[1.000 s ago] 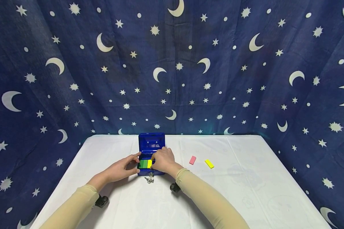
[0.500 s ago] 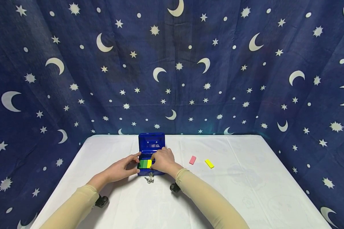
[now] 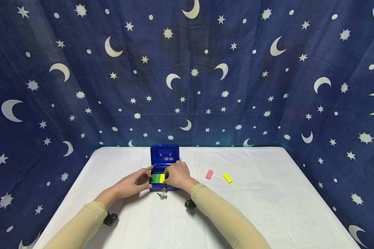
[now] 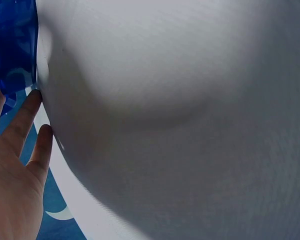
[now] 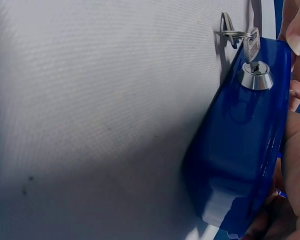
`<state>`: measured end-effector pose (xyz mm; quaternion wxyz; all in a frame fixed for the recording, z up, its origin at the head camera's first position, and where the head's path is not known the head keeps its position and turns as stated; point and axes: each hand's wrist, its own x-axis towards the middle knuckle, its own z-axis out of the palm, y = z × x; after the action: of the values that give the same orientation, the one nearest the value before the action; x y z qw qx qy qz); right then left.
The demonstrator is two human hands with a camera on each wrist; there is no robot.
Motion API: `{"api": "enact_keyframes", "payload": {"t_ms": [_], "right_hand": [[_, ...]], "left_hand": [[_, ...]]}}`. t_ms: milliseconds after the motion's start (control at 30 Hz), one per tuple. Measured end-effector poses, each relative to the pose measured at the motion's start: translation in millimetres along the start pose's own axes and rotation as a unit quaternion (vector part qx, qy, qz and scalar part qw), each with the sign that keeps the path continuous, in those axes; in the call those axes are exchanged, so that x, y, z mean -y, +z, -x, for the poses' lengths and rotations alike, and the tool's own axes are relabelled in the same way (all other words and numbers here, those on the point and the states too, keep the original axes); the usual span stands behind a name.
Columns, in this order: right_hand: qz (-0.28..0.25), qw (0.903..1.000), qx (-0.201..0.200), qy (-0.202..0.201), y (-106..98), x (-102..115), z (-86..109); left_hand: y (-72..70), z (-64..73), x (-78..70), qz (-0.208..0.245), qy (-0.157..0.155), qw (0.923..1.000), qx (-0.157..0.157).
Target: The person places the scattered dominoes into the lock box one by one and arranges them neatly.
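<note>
our left hand, fingers extended, rests against the blue box; we cannot tell whether our right hand, inside, grasps anything. between them, green blocks and a yellow block lie front-to-back, yellow nearest the right.

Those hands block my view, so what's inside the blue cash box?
The open blue cash box holds green blocks with at least one yellow block beside them. The right hand covers the box's right part, so whatever is there can't be seen.
</note>
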<state>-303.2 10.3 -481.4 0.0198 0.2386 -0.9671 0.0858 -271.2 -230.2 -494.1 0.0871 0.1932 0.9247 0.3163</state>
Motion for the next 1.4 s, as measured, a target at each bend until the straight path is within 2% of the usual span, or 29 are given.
{"api": "enact_keyframes", "payload": {"t_ms": [600, 1400], "right_hand": [[-0.025, 0.9997, 0.006, -0.001, 1.6, -0.5, 0.4], [-0.025, 0.9997, 0.002, -0.004, -1.6, -1.5, 2.2]], "left_hand": [[-0.7, 0.7, -1.5, 0.010, -0.001, 0.9999, 0.005], [-0.8, 0.6, -2.2, 0.013, -0.004, 0.9999, 0.006]]}}
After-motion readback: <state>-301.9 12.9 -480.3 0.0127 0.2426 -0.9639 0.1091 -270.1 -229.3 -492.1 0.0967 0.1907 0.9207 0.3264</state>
